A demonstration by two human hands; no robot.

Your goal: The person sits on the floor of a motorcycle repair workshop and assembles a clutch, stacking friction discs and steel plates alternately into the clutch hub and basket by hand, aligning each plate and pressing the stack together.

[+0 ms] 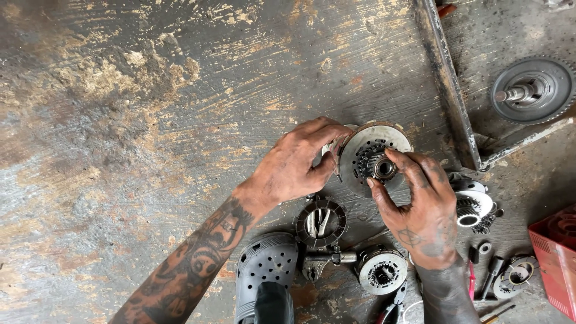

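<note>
A round metal clutch assembly (366, 147) with a toothed hub and holes in its face is tilted up off the floor. My left hand (294, 165) grips its left rim. My right hand (423, 207) pinches a small ring-shaped bearing (384, 168) at the assembly's centre with thumb and fingers. Both hands are grimy with oil.
A dark slotted disc (322, 223), an adjustable wrench (321, 261) and a round hub (381, 271) lie below the hands. A white gear (471, 207) sits to the right. A large toothed wheel with a shaft (531, 90) lies beyond a steel bar (447, 84). A grey clog (265, 276) and a red crate (555, 258) are nearby.
</note>
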